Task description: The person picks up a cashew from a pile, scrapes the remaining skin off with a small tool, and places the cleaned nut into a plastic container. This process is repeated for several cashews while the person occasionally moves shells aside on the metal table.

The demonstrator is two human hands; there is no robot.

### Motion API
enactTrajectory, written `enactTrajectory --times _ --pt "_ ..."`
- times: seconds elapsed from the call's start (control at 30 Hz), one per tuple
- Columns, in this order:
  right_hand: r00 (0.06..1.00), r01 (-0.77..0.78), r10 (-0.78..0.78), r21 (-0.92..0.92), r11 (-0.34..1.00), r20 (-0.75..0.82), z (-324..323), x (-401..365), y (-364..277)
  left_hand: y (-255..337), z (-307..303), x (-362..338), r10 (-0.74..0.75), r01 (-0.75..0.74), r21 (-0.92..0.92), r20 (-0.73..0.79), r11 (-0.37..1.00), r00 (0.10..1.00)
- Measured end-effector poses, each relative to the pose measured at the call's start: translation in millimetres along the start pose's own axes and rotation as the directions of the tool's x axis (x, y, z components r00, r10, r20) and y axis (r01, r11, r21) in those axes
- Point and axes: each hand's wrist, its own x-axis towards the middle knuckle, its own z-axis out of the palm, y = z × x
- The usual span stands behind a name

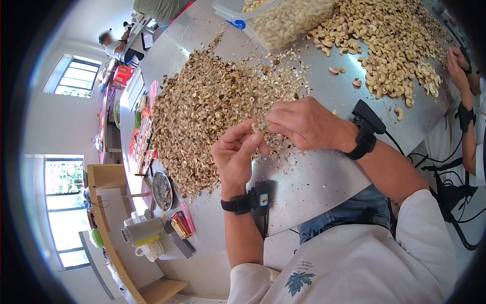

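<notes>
Pressure light: your left hand (pixel 235 159) and right hand (pixel 304 124) both pinch the cashew (pixel 262 125) over the table's (pixel 314 187) near edge; peel without cracking it.

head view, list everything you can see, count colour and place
table: one, grey metal, under everything
shell pile: one, brown, middle of table
cashews: many, pale, spread at top right
tub: one, clear, holding cashews, top centre
dish: one, metal, table's left edge
mug: one, white, wooden shelf at lower left
windows: two, left wall
far person: one, top left
co-worker's arms: two, right edge
wristbands: two, black, one on each wrist
small piece: one, greyish, between both hands' fingertips
left hand: pinching the small piece
right hand: pinching the small piece
</notes>
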Motion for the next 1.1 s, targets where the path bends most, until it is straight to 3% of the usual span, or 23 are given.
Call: enactTrajectory --times 0.17,0.23,0.33,0.43,0.53,0.63,0.73,0.93,1.03,1.1 --pt "1.0 -0.012 0.01 -0.088 0.996 -0.016 1.6 -1.1 -0.8 0.5 1.0 0.1 -0.04 0.04 -0.016 -0.026 0.999 0.999" --pt "0.999 -0.007 0.0 -0.145 0.989 -0.049 1.1 -1.1 2.1 -0.5 0.6 -0.7 -0.058 0.059 -0.023 0.038 0.998 0.998" --pt "0.982 -0.075 0.059 -0.085 0.994 -0.177 -10.7 3.8 11.0 0.2 7.7 -1.5 -0.077 0.078 -0.018 0.04 0.997 0.996" --pt "0.984 -0.085 0.09 0.041 0.996 -0.156 -14.1 5.0 16.2 0.3 11.1 -1.0 -0.08 0.08 -0.022 0.015 0.997 0.997" --pt "0.993 -0.082 0.094 0.165 0.983 -0.07 -16.5 5.3 10.9 -2.2 8.9 0.0 -0.062 0.062 -0.057 0.004 0.996 0.998" --pt "0.98 -0.155 0.119 0.237 0.959 0.16 -20.8 5.2 8.7 -6.1 4.2 0.7 -0.044 0.044 -0.068 0.0 0.997 0.999" --pt "0.949 -0.234 0.148 0.306 0.923 0.28 -17.3 3.3 7.3 -5.8 4.2 0.6 -0.04 0.04 -0.047 0.0 0.998 0.999" --pt "0.887 -0.376 0.21 0.38 0.845 0.411 -21.0 4.6 3.5 -5.0 5.1 0.2 -0.024 0.023 -0.033 -0.007 0.999 1.0" --pt "0.889 -0.372 0.216 0.36 0.856 0.404 -17.3 3.7 5.4 -4.8 4.6 0.0 -0.036 0.036 -0.041 -0.006 0.999 0.999" --pt "0.935 -0.278 0.184 0.3 0.913 0.304 -11.3 1.3 6.3 -4.3 3.9 0.1 -0.047 0.046 -0.063 -0.01 0.997 0.999"
